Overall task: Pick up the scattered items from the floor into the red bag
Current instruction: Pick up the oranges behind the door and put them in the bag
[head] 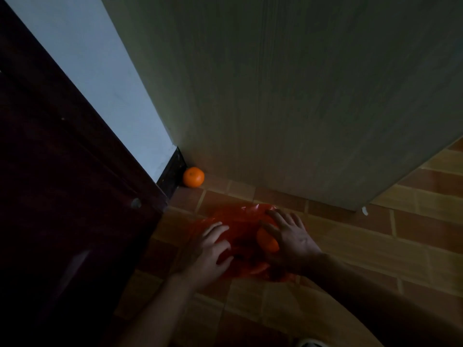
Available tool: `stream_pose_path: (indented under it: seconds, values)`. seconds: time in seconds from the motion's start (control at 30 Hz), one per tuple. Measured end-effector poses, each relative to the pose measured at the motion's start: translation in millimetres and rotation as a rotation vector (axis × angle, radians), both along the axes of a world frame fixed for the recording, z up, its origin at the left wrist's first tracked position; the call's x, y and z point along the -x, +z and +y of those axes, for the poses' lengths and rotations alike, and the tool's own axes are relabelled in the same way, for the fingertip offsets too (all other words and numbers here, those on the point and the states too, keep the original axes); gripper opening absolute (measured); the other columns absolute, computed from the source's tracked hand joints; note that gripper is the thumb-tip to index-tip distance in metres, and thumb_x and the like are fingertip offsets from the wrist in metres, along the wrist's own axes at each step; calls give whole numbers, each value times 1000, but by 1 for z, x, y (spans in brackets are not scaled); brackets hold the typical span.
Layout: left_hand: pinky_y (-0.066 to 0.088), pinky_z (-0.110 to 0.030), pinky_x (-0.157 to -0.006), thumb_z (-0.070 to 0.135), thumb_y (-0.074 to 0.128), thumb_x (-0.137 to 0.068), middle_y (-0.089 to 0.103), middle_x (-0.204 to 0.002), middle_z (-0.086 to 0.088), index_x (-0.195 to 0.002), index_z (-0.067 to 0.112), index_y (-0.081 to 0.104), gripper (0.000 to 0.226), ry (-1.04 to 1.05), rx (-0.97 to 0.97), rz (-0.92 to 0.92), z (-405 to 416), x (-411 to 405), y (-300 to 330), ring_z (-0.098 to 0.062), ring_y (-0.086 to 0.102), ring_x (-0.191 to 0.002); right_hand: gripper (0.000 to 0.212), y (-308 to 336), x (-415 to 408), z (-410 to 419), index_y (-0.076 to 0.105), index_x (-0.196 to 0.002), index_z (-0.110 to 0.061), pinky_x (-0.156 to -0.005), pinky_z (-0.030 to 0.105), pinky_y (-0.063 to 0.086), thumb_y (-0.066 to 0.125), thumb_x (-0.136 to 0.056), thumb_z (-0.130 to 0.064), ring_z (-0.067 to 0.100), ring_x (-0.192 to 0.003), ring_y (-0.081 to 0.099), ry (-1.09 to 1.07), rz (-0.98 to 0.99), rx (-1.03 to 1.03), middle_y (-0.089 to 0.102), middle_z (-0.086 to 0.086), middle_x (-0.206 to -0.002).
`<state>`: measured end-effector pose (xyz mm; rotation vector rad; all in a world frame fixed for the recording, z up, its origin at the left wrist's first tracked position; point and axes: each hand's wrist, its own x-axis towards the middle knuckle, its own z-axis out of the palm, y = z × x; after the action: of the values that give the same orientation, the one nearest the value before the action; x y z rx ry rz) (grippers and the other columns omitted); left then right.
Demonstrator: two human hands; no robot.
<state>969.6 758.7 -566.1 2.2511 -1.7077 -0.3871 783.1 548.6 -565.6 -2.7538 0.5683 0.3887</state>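
A dim scene is shown, and much detail is lost to shadow. A red bag of thin plastic is seen lying crumpled on the tiled floor in the lower middle of the frame, its mouth spread open. The left hand is laid on the bag's left edge with fingers curled loosely onto the plastic; whether the film is pinched or merely pressed cannot be told. The right hand is set over the bag's right side, fingers spread, and an orange is held beneath them, gripped at the bag's mouth; only part of the fruit is visible under the fingers. The bag's interior is too dark for any contents to be made out.

A second orange is seen resting on the floor above and left of the bag, in the corner where a grey panel meets a pale wall, well apart from both hands. The left of the frame is filled by dark wooden furniture, whose details are barely readable. At the bottom edge, a shoe is cut off by the frame.
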Motion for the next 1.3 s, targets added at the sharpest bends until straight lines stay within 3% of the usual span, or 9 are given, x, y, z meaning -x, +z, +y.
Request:
stream_pose_path:
  seconds: [0.1,0.2,0.37,0.53,0.77,0.9,1.07,1.3]
  values:
    - [39,-39,-116,39,70,-91,49,-154,3,-106,28,71,19,58,105,37,-15,-7,2,-17,36,-149,89,13,3,-1,19,-163,-38,-129,58,8,53,-88,-74,31,-159,7,-22,-71,-20,10,4,-172]
    - [46,-45,-111,46,63,-90,52,-147,-1,-122,24,68,39,209,170,71,-30,-26,1,-24,46,-138,87,21,9,-3,26,-162,-36,-129,54,10,49,-87,-75,29,-158,13,-71,-112,-42,15,3,-171]
    - [35,-46,-119,52,63,-98,36,-161,-5,-155,21,42,68,383,-111,-30,-59,-64,5,-29,33,-148,82,24,23,-8,29,-159,-40,-129,47,13,45,-88,-78,21,-154,19,-124,-204,-138,20,-5,-167]
    - [35,-50,-119,57,56,-99,28,-167,-9,-161,19,30,77,381,-268,-118,-94,-109,4,-35,30,-150,78,15,37,-11,29,-159,-40,-124,49,27,50,-90,-70,16,-150,28,-116,-277,-215,25,-8,-167]
    - [38,-58,-116,51,57,-100,10,-171,-6,-165,26,14,81,387,-442,-175,-134,-142,-4,-37,16,-155,71,11,43,-21,21,-159,-49,-119,37,30,46,-96,-69,2,-146,27,-141,-338,-269,23,-20,-165]
    - [44,-55,-111,38,66,-99,6,-172,-8,-163,30,19,80,422,-510,-131,-141,-155,-9,-43,26,-151,71,6,49,-29,21,-160,-49,-117,36,35,38,-96,-75,0,-145,28,-152,-331,-281,20,-26,-164]
    - [51,-55,-92,12,65,-96,30,-158,-16,-153,28,36,66,444,-416,-151,-133,-159,-19,-47,49,-127,68,1,50,-37,24,-157,-52,-115,35,40,50,-95,-66,-6,-142,29,-185,-324,-315,22,-30,-159]
    - [58,-52,-82,27,76,-90,35,-152,-10,-147,36,40,68,437,-180,-125,-123,-114,7,-42,51,-128,72,0,35,-37,34,-156,-39,-111,43,46,55,-92,-65,9,-139,40,-230,-288,-330,30,-21,-158]
